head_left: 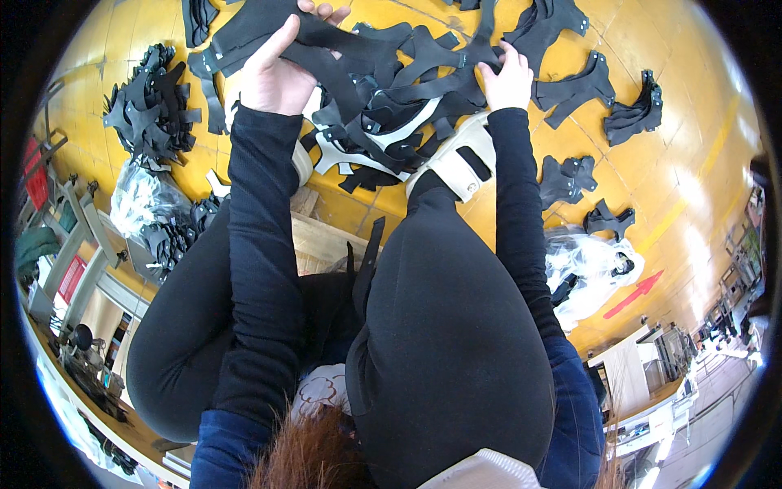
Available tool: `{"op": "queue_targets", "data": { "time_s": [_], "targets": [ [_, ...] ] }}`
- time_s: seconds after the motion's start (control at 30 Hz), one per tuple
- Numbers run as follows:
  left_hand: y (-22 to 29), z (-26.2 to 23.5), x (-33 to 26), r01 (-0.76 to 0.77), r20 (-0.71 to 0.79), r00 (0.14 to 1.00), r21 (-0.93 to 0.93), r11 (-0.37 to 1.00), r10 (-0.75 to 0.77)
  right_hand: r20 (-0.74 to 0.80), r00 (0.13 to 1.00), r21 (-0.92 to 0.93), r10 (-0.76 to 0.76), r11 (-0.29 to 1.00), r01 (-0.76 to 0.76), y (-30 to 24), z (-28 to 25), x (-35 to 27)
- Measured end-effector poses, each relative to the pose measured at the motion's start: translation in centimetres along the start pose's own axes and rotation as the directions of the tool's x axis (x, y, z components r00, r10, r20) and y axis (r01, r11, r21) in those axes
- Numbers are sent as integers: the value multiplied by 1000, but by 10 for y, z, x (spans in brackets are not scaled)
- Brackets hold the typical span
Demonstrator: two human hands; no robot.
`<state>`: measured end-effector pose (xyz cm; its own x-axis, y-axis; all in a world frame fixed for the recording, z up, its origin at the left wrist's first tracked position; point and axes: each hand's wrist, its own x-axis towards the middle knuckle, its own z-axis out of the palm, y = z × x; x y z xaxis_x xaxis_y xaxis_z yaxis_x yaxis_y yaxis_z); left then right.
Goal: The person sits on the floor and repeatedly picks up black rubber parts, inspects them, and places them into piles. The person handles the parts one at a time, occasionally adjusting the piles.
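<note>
My left hand (281,73) grips a long black cut piece of flat material (244,28), thumb on top, lifting it off the yellow floor (700,163). My right hand (507,77) rests on a tangled heap of black strap-shaped cut pieces (399,90) lying between my feet, fingers pressed onto one strip. Both forearms wear black sleeves. My knees in black trousers fill the middle of the view, with white shoes (456,163) below the heap.
Another pile of black pieces (151,106) lies at the left. Small separate stacks (635,110) (566,179) (609,218) sit at the right. Clear plastic bags (147,200) (590,269) lie on both sides. A red arrow (634,295) marks the floor.
</note>
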<state>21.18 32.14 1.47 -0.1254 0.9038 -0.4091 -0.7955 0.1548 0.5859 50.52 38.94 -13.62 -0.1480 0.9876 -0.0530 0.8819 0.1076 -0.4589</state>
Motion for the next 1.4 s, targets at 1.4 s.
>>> {"op": "queue_targets", "data": {
  "time_s": [1.4],
  "targets": [
    [2, -25, 8, 35, -145, 989, 141, 989, -14, 534, 844, 491, -44, 829, -267, -19, -29, -31]
  ]
}}
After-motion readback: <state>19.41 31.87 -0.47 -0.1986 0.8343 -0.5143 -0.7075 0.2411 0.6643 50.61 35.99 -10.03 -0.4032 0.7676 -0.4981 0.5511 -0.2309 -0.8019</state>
